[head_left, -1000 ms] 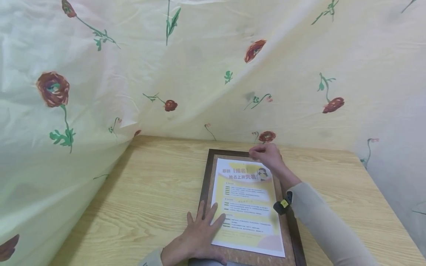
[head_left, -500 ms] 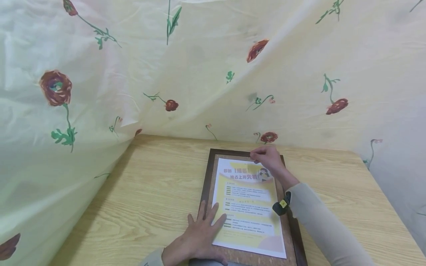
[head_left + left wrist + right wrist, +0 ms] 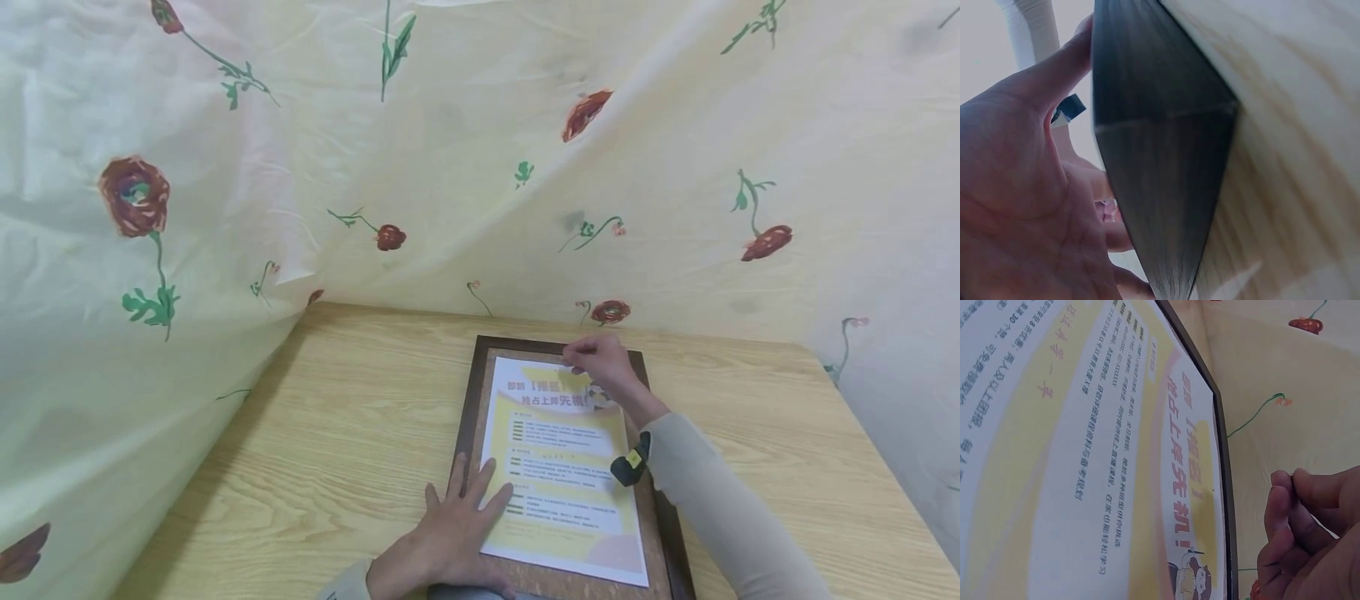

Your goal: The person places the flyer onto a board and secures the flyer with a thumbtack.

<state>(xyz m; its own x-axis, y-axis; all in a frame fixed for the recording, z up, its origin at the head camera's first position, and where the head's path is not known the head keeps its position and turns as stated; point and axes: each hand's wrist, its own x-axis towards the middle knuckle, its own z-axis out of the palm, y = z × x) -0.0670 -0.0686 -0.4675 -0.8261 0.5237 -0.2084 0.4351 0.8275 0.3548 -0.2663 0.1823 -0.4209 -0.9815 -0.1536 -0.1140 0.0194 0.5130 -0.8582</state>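
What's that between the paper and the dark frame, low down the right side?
A strip of brown, cork-looking board runs between the paper and the dark frame there; it shows in the head view.

Downward head view, close wrist views, shared frame (image 3: 472,400)

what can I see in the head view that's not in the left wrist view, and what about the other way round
Only the head view shows the printed sheet, the cork around it, and the red flowers on the cloth. Only the left wrist view shows the palm side of the left hand and a frame corner close up. Both show that hand, the dark frame and the wooden table.
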